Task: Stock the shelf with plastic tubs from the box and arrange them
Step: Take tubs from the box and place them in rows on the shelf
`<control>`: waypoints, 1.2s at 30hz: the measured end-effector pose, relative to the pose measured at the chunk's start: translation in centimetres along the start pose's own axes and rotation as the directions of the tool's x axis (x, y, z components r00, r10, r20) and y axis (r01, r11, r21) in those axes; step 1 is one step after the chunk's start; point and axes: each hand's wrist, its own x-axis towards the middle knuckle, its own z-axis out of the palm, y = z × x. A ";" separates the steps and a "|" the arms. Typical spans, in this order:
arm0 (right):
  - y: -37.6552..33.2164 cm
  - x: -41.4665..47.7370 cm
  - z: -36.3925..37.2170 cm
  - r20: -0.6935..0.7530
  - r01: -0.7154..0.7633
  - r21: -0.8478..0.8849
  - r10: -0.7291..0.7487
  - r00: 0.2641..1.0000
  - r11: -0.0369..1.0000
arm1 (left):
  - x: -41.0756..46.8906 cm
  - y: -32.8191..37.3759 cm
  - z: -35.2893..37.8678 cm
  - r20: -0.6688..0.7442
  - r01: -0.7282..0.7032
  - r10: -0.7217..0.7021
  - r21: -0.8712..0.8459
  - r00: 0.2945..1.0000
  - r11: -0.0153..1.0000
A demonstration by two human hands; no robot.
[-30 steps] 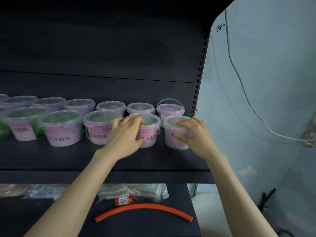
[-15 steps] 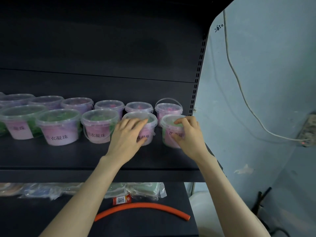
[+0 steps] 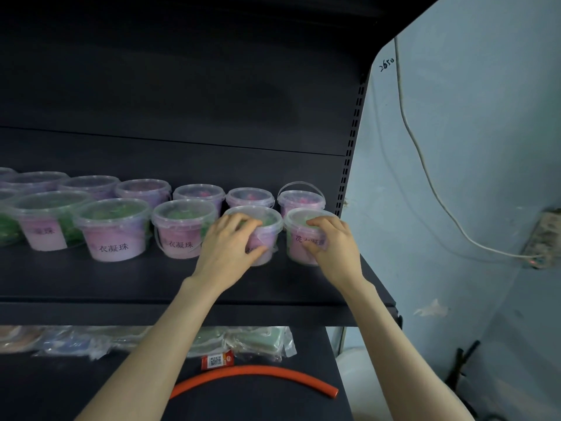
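Observation:
Two rows of clear plastic tubs with pink labels stand on the dark shelf (image 3: 121, 281). My left hand (image 3: 229, 247) grips the second tub from the right in the front row (image 3: 268, 220), fingers over its lid and thumb on its side. My right hand (image 3: 332, 247) grips the rightmost front tub (image 3: 299, 238), fingers on the lid rim and thumb on the label. More front tubs (image 3: 113, 229) stand to the left. The back row (image 3: 200, 192) ends in a tub with its handle raised (image 3: 300, 199). The box is out of view.
The shelf's perforated right upright (image 3: 352, 141) stands just right of the last tubs, with a pale blue wall (image 3: 470, 147) and a hanging white cable (image 3: 425, 165) beyond. On the lower shelf lie plastic-wrapped packets (image 3: 258, 341) and a curved orange hose (image 3: 258, 375).
Both hands have closed round their tubs, with the left thumb now on the tub's side. The two right front tubs sit a little farther back and closer together.

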 end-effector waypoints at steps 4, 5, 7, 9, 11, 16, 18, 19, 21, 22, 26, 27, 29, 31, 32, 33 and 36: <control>-0.5 0.0 0.7 -0.027 0.010 -0.043 -0.011 1.000 0.999 | -0.2 -0.1 0.2 -0.054 0.016 -0.016 0.007 0.998 1.000; -0.5 -0.1 0.9 -0.031 0.016 -0.058 -0.018 0.999 0.998 | -0.3 -0.1 0.4 -0.056 0.014 -0.013 0.018 0.998 1.000; -0.4 -0.4 1.0 -0.025 0.023 -0.087 -0.025 0.999 0.996 | -0.5 -0.1 0.8 -0.043 0.004 -0.002 0.040 0.999 0.999; -0.4 -0.5 0.9 -0.004 0.025 -0.106 -0.026 1.000 0.994 | -0.4 -0.1 1.0 -0.035 0.005 -0.003 0.051 0.999 0.999; -0.4 -0.5 0.7 0.034 0.019 -0.128 -0.014 0.999 0.992 | -0.4 0.1 1.1 -0.027 0.004 -0.002 0.071 1.000 0.997; -1.4 -1.0 -0.6 0.178 0.008 -0.189 0.027 0.984 0.982 | -0.7 0.5 0.1 0.046 -0.015 0.011 0.083 0.999 0.996; -2.2 -1.4 -1.5 0.172 -0.019 -0.128 0.041 0.984 0.992 | -0.9 0.8 -1.2 0.091 -0.006 0.005 0.018 0.996 1.000; -2.6 -1.6 -2.1 0.141 -0.038 -0.073 0.048 0.989 0.997 | -1.2 1.1 -2.0 0.105 0.015 -0.013 -0.023 0.994 1.000; -3.6 -2.2 -3.5 0.082 -0.066 0.020 0.064 0.995 0.998 | -1.9 1.6 -4.4 0.099 0.055 -0.045 -0.102 0.994 0.993; -4.1 -2.5 -4.2 0.067 -0.074 0.039 0.071 0.995 0.996 | -2.4 1.9 -5.6 0.075 0.072 -0.061 -0.143 0.995 0.987; -7.5 -4.7 -6.8 0.027 -0.014 0.058 0.013 1.000 0.998 | -5.2 2.8 -10.4 -0.087 0.066 -0.087 -0.225 0.992 0.972; -8.4 -5.4 -7.3 0.013 -0.004 0.074 0.003 1.000 0.997 | -6.0 3.1 -11.3 -0.122 0.055 -0.086 -0.240 0.989 0.969; -10.3 -8.1 -7.8 0.030 0.025 0.106 -0.028 0.999 0.994 | -8.9 3.6 -13.0 -0.158 0.072 -0.117 -0.266 0.980 0.961; -11.7 -11.4 -7.5 0.043 0.071 0.112 -0.076 0.996 0.991 | -12.9 3.8 -13.7 -0.147 0.101 -0.142 -0.259 0.979 0.961; -12.2 -13.0 -7.0 0.037 0.096 0.125 -0.101 0.994 0.988 | -15.1 3.7 -13.8 -0.118 0.118 -0.151 -0.251 0.981 0.961; -12.7 -14.6 -6.2 0.041 0.111 0.140 -0.118 0.992 0.984 | -17.3 3.5 -13.9 -0.079 0.143 -0.167 -0.245 0.983 0.959; -14.8 -19.1 -3.2 0.125 0.105 0.174 -0.128 0.984 0.979 | -23.0 2.3 -15.2 0.028 0.254 -0.255 -0.231 0.967 0.939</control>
